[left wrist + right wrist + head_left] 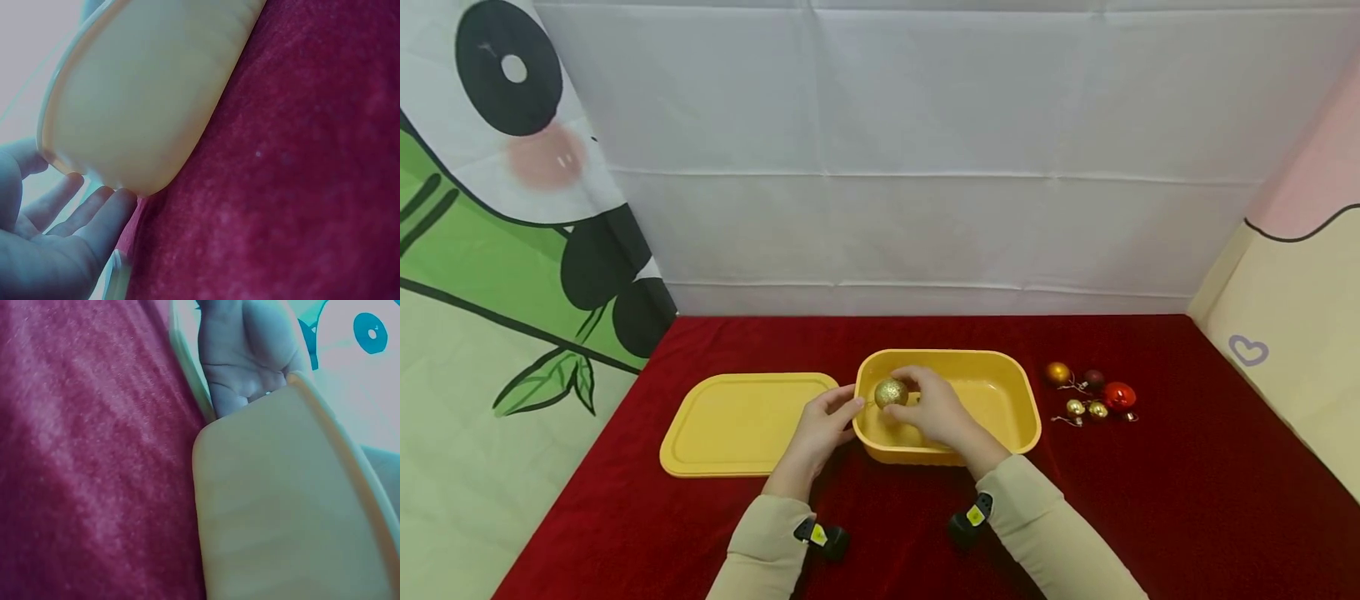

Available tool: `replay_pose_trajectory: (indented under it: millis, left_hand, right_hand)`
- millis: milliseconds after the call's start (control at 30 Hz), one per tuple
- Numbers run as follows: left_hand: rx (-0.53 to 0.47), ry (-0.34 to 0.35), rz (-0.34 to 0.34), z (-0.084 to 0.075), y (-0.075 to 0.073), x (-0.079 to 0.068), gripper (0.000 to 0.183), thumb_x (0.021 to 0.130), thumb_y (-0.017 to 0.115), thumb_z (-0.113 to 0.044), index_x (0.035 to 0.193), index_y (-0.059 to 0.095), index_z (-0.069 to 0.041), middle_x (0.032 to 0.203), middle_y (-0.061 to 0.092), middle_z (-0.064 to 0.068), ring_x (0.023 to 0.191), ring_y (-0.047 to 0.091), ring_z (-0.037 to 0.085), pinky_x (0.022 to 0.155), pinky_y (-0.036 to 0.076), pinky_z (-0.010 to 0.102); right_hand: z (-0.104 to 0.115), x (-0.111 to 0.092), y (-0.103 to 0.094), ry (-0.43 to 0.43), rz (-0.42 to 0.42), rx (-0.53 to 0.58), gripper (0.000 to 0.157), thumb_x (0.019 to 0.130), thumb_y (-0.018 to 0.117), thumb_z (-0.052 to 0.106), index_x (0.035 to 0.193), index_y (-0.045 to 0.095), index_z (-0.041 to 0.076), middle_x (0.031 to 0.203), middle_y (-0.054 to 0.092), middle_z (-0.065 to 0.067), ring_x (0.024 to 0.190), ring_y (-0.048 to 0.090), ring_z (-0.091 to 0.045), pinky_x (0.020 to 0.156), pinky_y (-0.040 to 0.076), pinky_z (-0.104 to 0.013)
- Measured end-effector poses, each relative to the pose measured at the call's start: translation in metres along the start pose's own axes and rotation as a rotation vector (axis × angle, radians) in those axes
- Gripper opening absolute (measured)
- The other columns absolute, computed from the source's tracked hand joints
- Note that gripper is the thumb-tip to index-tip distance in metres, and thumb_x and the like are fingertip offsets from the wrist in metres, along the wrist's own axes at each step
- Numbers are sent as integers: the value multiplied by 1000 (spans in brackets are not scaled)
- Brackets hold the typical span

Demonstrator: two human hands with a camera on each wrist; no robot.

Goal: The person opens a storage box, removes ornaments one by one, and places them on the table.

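Note:
A yellow plastic box stands on the red cloth. My left hand holds its left end, the thumb at the rim and the fingers against the outer wall; the left wrist view shows this hand close up. Over the box's left part, my right hand pinches a glittery gold Christmas ball between thumb and fingers. The ball's thin string end reaches toward the left thumb. In the right wrist view, the box's wall hides the right hand, while the left hand shows beyond it.
A yellow lid lies flat left of the box. Right of the box are several small baubles: an orange-gold one, a dark one, a red one and two small gold ones. A white cloth wall rises behind.

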State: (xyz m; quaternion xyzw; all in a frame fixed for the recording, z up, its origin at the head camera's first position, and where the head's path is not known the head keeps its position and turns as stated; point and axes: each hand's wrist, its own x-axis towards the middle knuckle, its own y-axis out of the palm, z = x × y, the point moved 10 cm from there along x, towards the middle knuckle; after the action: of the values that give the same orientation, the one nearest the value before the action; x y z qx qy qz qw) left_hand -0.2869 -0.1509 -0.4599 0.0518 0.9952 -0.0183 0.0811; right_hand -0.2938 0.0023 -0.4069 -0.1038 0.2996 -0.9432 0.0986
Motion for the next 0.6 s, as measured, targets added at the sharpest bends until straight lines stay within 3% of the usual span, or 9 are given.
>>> replay_pose_trajectory:
  millis: [600]
  left_hand:
    - [9,-11,-9,5,0,5,45,95,57,-24,136,49,-7,135,51,16,111,57,22,90,53,39]
  right_hand:
    - [-7,-6,-22,6,-57,64,45,79,76,18,120,60,8,118,61,-8,109,60,-30,89,51,-41]
